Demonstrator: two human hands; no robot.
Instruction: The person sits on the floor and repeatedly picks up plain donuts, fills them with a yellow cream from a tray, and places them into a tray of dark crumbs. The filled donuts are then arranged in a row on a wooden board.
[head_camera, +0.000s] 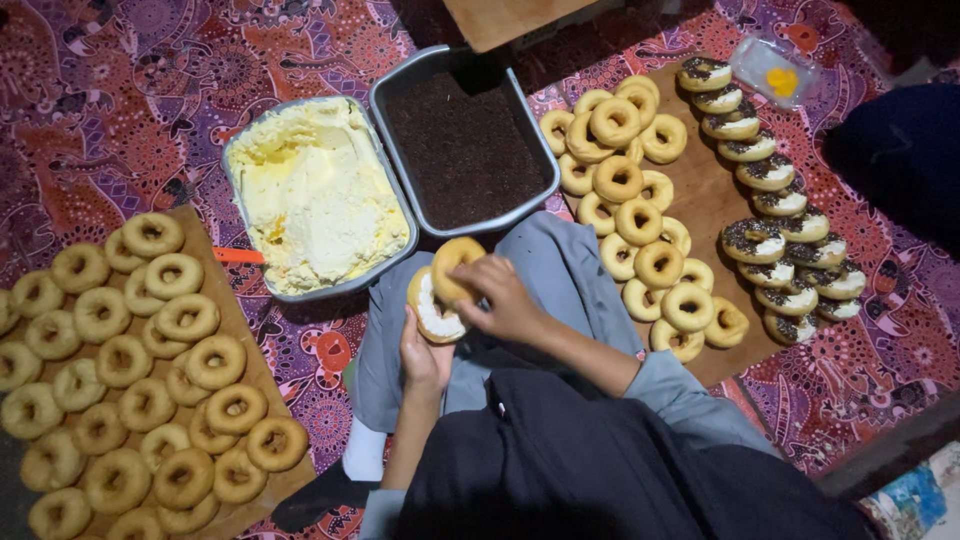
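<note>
My left hand (422, 355) holds the bottom half of a split doughnut (433, 308), its cut face spread with pale cream. My right hand (503, 297) grips the golden top half (453, 262) and holds it tilted just above the creamed half. Both hands are over my lap in grey trousers, right in front of a metal tray of yellow-white cream (316, 192) and a metal tray of dark chocolate sprinkles (463, 148).
A wooden board at left (222, 298) carries several plain doughnuts. A board at right (708, 200) holds several plain doughnuts and a row of cream-filled ones topped with sprinkles (775, 215). An orange handle (238, 256) pokes from the cream tray. Patterned cloth covers the floor.
</note>
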